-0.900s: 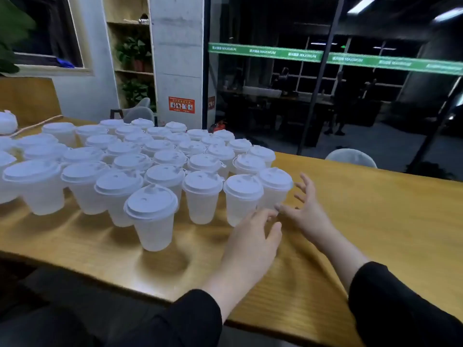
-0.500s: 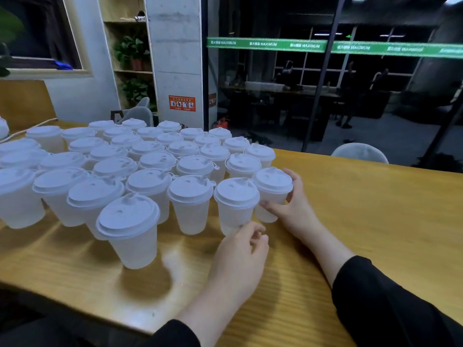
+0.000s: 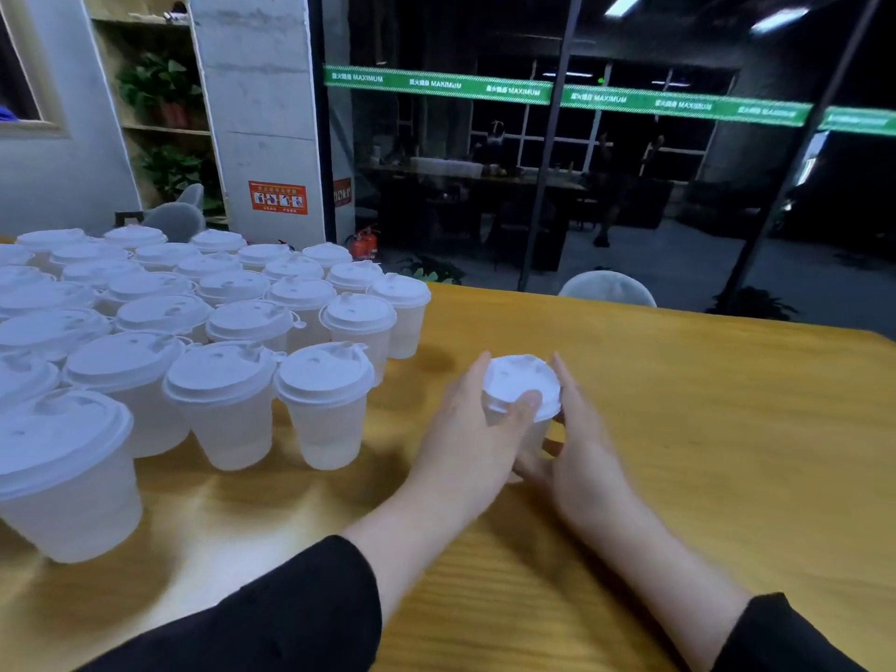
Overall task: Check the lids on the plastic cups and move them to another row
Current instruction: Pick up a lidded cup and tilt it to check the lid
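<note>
Plastic cups [image 3: 184,341] crowd the left half of the wooden table [image 3: 703,453], packed lid to lid, their nearest row just short of the front edge. Bare wood runs wide to the right, out to the far edge. One cup [image 3: 536,431] stands apart there, cradled between both hands. The left hand [image 3: 477,429] curls round its side, thumb pressing on the lid [image 3: 521,383]. The right hand [image 3: 577,438] wraps the other side, fingers lying along the lid's rim.
</note>
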Action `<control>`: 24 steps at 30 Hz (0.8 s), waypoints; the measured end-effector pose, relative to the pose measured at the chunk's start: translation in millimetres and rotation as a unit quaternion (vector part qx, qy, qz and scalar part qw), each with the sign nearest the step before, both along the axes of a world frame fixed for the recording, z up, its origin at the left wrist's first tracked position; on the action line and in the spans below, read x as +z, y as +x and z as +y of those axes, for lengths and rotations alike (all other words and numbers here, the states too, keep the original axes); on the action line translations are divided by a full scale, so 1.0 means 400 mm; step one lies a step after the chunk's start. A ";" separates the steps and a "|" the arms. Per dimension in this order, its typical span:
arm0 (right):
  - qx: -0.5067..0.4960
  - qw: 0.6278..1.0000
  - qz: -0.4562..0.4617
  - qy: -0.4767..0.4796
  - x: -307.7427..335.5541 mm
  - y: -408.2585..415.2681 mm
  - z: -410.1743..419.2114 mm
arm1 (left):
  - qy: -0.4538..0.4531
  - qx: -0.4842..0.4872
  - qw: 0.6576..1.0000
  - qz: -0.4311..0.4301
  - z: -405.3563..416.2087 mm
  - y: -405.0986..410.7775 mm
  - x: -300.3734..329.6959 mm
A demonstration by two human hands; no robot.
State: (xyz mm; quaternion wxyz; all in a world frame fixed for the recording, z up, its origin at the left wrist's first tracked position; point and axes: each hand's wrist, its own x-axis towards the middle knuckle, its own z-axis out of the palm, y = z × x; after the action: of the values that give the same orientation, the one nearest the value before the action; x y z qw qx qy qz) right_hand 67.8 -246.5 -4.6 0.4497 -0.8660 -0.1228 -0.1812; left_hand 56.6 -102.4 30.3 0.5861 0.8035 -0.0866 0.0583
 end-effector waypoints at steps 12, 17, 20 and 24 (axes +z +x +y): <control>0.062 0.995 -0.064 -0.043 0.052 0.114 -0.173 | -0.118 -0.042 0.991 -0.041 0.021 0.156 -0.064; 0.073 0.987 -0.120 -0.082 0.045 0.144 -0.170 | -0.083 -0.056 0.993 -0.069 0.025 0.151 -0.070; 0.066 0.983 -0.149 -0.081 0.055 0.135 -0.169 | -0.069 -0.061 0.994 -0.065 0.022 0.152 -0.071; 0.042 0.983 -0.172 -0.047 0.074 0.115 -0.164 | -0.085 -0.080 0.992 -0.055 0.025 0.155 -0.069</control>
State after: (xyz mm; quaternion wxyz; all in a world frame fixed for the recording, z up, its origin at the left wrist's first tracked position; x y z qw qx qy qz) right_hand 113.6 -312.0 25.0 0.3878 -0.8362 -0.2430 -0.3022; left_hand 118.7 -92.6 2.7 0.6497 0.7365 -0.1777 0.0625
